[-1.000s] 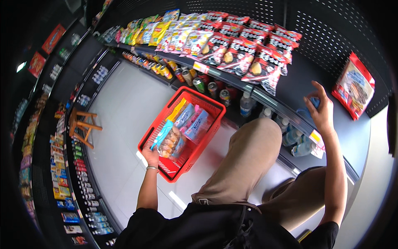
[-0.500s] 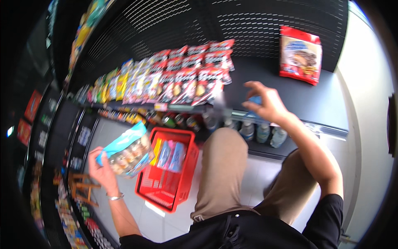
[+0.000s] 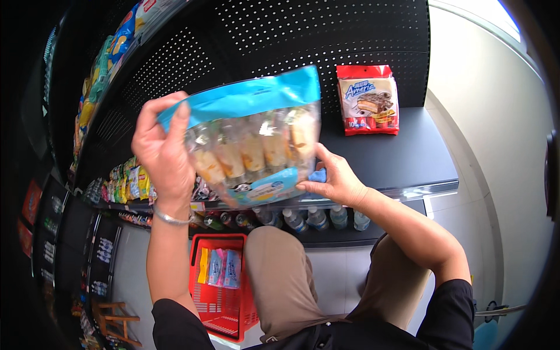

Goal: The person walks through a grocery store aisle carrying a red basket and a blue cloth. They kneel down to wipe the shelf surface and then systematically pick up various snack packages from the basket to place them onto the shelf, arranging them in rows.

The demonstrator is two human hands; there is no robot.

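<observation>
A large bag of wrapped pastries [image 3: 251, 143] with a bright blue top band and clear front hangs tilted above the shelf. My left hand [image 3: 166, 154] pinches its upper left corner, thumb in front. At the bag's lower right edge is my right hand [image 3: 338, 179], fingers closed on a crumpled blue cloth [image 3: 318, 175]. The fingertips of that hand meet the bag's edge; some are hidden behind it. To the right, a red-and-white bag of snack cakes [image 3: 368, 100] stands upright on the black shelf [image 3: 385, 160].
Small snack packets [image 3: 131, 182] stand in rows at the shelf's left, partly covered by my left arm and the bag. Bottles [image 3: 318, 219] line the lower shelf. Below stands a red basket [image 3: 224, 315] holding several packets [image 3: 224, 268]. A wooden stool [image 3: 119, 321] is at lower left.
The pastry bag has moved up and right, from above the basket to in front of the shelf. My right hand has come down and left to its edge, still with the blue cloth.
</observation>
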